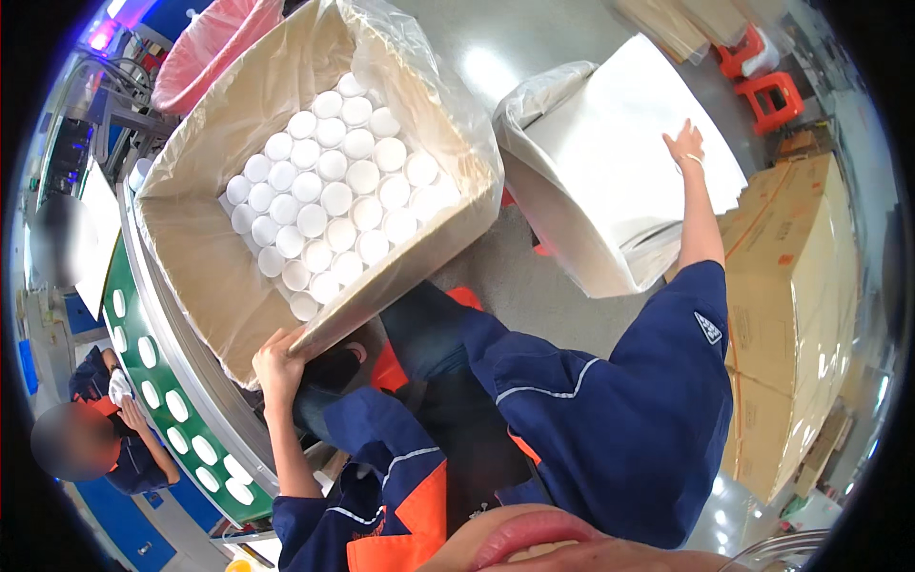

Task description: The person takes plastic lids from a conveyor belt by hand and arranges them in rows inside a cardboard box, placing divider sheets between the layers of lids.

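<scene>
My left hand [278,366] is closed round the near corner of a large cardboard box [205,296] lined with clear plastic. Inside the box, white round lids or shallow cups [335,198] lie in close rows; their exact kind is hard to tell. My right hand [686,146] reaches out to the right, fingers spread, over the far right part of a stack of large white sheets [610,143]. I cannot tell whether it presses on the top sheet. The sheets lie on an open box with a plastic liner [548,186], right of the cardboard box.
At the left, a green conveyor belt [129,324] carries several white oval-looking pieces [176,406]. A co-worker [133,429] works beyond it. Stacked cartons [791,315] stand at the right, red stools [770,102] at the far right. A pink bag-lined bin [205,57] is at the far left.
</scene>
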Available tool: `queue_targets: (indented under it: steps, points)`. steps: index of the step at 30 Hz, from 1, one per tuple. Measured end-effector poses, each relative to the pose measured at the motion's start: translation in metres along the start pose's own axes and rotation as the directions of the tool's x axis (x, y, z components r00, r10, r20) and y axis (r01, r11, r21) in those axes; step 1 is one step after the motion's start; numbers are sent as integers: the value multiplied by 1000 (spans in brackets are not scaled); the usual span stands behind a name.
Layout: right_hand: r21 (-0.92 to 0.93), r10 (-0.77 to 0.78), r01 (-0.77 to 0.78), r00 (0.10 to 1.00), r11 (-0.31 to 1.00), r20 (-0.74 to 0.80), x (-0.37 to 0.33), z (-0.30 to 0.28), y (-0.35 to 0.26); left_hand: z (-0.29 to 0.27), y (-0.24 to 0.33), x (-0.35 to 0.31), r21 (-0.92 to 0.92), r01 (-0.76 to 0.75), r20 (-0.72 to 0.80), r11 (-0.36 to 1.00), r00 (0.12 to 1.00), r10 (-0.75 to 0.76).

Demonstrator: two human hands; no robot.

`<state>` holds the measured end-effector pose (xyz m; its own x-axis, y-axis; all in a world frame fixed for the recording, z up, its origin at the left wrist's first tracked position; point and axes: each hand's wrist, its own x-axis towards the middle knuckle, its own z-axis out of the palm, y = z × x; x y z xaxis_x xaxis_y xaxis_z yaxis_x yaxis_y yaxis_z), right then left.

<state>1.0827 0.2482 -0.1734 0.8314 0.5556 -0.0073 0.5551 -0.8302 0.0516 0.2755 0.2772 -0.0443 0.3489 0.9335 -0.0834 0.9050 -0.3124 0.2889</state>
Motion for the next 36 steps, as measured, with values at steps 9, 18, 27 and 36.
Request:
queue_targets:
  steps: [9,18,27,36]
  points:
    - [-98,-20,6,990,995,-143,20,9,12,-4,10,6,-71,119,-21,990,992,-121]
    - [7,-245,246,968,969,-63,-17,-10,-18,-10,11,5,-38,122,-12,992,992,-123]
    - [996,-634,81,772,47,-33,-227,-235,-225,-35,3,22,-663,31,187,748,974,125]
    - [952,-922,204,272,-227,-278,-434,-249,-484,-79,31,53,-989,-31,-11,144,990,138]
